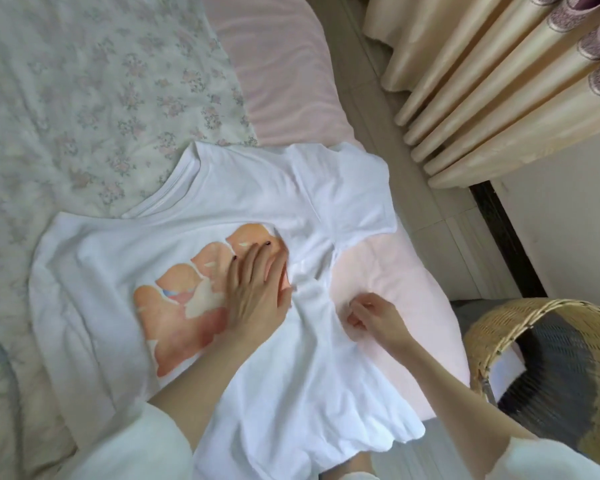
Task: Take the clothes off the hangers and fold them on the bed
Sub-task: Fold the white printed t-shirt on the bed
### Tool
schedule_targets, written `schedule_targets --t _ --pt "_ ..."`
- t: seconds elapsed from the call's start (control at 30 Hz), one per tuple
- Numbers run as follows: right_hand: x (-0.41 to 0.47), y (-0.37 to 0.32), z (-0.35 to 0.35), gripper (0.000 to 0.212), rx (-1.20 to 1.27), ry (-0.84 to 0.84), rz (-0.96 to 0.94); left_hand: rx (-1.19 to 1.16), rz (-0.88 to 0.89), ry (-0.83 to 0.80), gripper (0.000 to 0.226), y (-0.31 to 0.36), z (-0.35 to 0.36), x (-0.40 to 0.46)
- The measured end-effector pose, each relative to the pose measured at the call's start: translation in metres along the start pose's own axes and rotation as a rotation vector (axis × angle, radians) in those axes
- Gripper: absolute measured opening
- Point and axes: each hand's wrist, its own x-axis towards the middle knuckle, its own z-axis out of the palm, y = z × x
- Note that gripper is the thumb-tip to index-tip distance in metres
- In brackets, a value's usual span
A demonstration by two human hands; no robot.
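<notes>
A white T-shirt point(284, 209) with an orange and pink print lies spread face up on the bed, its collar toward the far left and its hem hanging over the near edge. My left hand point(257, 292) presses flat on the print with straight fingers. My right hand point(371, 315) sits at the shirt's right side seam, its fingers curled and pinching the white fabric there. No hanger is in view.
A floral quilt point(84, 81) covers the bed's left part, and a pink sheet point(413, 282) lies under the shirt. A wicker basket point(548, 358) stands on the floor at the right. Beige curtains point(499, 81) hang at the upper right.
</notes>
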Motion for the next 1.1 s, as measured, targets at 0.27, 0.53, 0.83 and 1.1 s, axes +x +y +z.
schedule_targets --t 0.27,0.53,0.83,1.1 --pt "-0.079 0.071 0.034 0.03 -0.694 0.04 -0.489 -0.301 -0.474 -0.362 0.03 0.037 -0.006 -0.024" --pt "-0.089 0.084 0.037 0.044 -0.723 -0.324 -0.39 -0.644 -0.512 -0.534 0.05 0.049 -0.013 -0.034" --pt "-0.063 0.072 0.059 0.015 -0.219 -0.139 0.02 -0.998 -0.687 -0.499 0.032 0.045 -0.005 -0.056" --pt "-0.066 0.07 0.034 0.029 -0.215 0.127 0.11 -0.746 -0.516 -0.414 0.029 0.057 -0.003 -0.055"
